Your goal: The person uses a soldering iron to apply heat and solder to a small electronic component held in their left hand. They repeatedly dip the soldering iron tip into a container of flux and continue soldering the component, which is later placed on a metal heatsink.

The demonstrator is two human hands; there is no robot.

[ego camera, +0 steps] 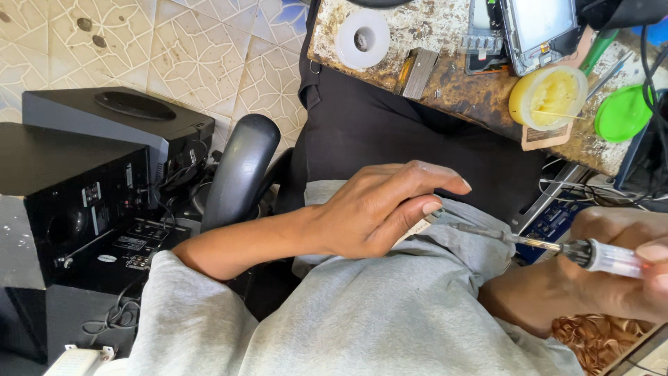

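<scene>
My left hand is curled at the centre of the view, over my lap in grey cloth. It pinches a small pale flat part between thumb and fingers; most of the part is hidden. My right hand, at the right edge, grips a screwdriver by its clear handle. The thin metal shaft points left, with its tip at the small part.
A worn workbench at the top carries a white tape roll, a yellow tub of paste, a green lid and a device with a screen. Black speaker boxes and a chair armrest stand at left. Copper wire lies at lower right.
</scene>
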